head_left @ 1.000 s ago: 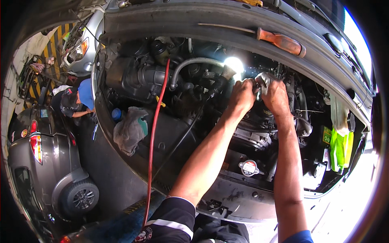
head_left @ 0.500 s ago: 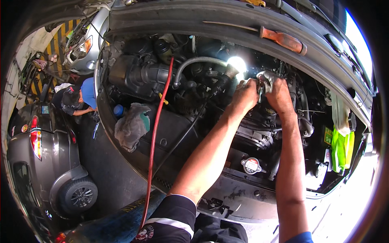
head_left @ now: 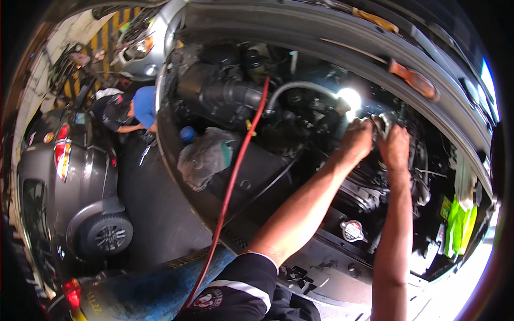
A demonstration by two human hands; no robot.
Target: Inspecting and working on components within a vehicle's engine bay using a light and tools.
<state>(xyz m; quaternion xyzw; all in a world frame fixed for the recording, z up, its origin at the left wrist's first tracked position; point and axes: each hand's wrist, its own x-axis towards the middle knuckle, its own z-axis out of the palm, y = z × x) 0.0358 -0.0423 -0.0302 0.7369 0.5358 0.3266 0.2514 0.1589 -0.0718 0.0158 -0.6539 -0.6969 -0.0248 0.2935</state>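
Over the engine [head_left: 364, 195], both my arms reach out and my hands come close together. My left hand [head_left: 357, 140] is closed, its fingertips pinched at a small silvery piece [head_left: 381, 124]. From the other side my right hand [head_left: 395, 150] is closed on the same piece. Its exact kind is too small and blurred to tell, and the fingers partly cover it. A bright work lamp [head_left: 349, 100] shines just beyond my left hand. A red hose [head_left: 238, 160] runs across the bay to the left of my left forearm.
A grey rag [head_left: 206, 158] and a blue cap [head_left: 187, 134] are at the bay's left. An orange-handled screwdriver [head_left: 415, 80] rests along the far edge. A radiator cap [head_left: 352, 230] sits between my forearms. Another person [head_left: 120, 109] works at far left, beside a dark car [head_left: 80, 187].
The whole view has shifted, so the engine bay appears farther right and slightly lower. Both hands remain closed together near the lamp, and the silvery piece shows more between them.
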